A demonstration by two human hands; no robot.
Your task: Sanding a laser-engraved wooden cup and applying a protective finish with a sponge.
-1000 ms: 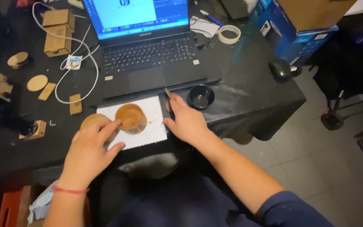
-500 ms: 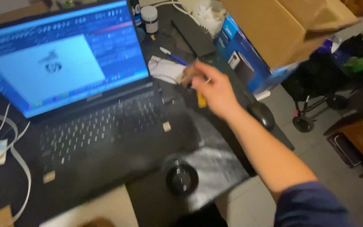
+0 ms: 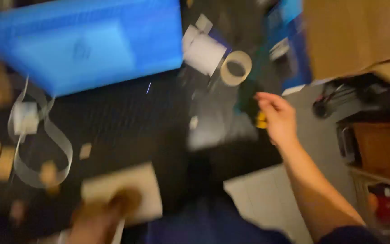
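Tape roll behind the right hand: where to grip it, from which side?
Judging from a blurred frame: the tape roll seems to lie flat, hole up, so come from above and pinch its near rim, one finger inside the hole. The right hand is closest and appears to hold something small and yellow.

I'm looking down on a dark table (image 3: 231, 158), all badly blurred. An open laptop (image 3: 91, 90) fills its middle, screen glowing blue toward the far edge. A tape roll (image 3: 236, 68) and white paper (image 3: 204, 52) lie near the far right corner, a white cable (image 3: 41, 135) loops at the left, a pale sheet (image 3: 127, 190) sits at the near edge
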